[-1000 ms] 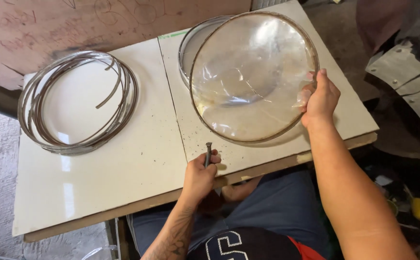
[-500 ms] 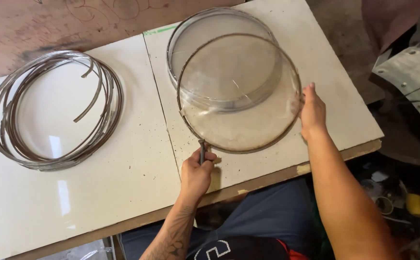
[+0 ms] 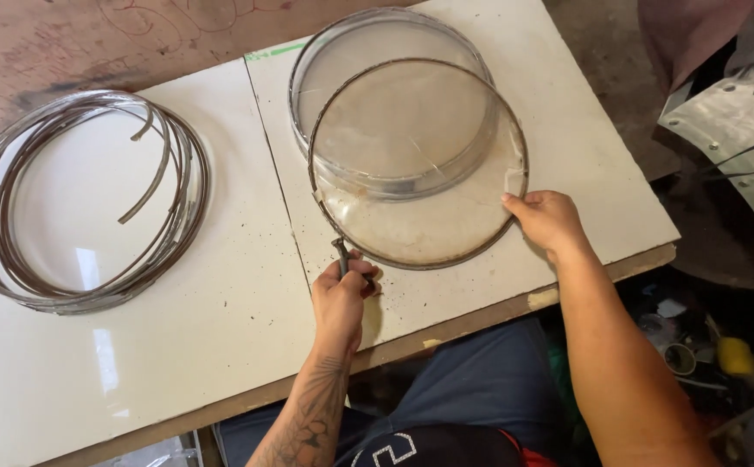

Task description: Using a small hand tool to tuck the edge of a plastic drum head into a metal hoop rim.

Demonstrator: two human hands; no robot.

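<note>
A round clear disc with a thin rusty metal rim (image 3: 429, 227) lies tilted on the white table (image 3: 221, 346), its far part resting on a shallow clear round tray (image 3: 377, 52). My right hand (image 3: 546, 220) grips the disc's right edge. At the disc's near-left edge, my left hand (image 3: 342, 298) is closed around a dark metal nail (image 3: 341, 253), its head pointing up against the rim.
A loose coil of several thin metal rings (image 3: 74, 199) lies on the left of the table. A brown wooden board (image 3: 66, 43) runs behind it. A riveted metal sheet (image 3: 731, 138) and clutter sit on the floor at right.
The disc has come down from a raised, tilted hold to rest over the tray. My left hand with the nail has moved up to the disc's rim.
</note>
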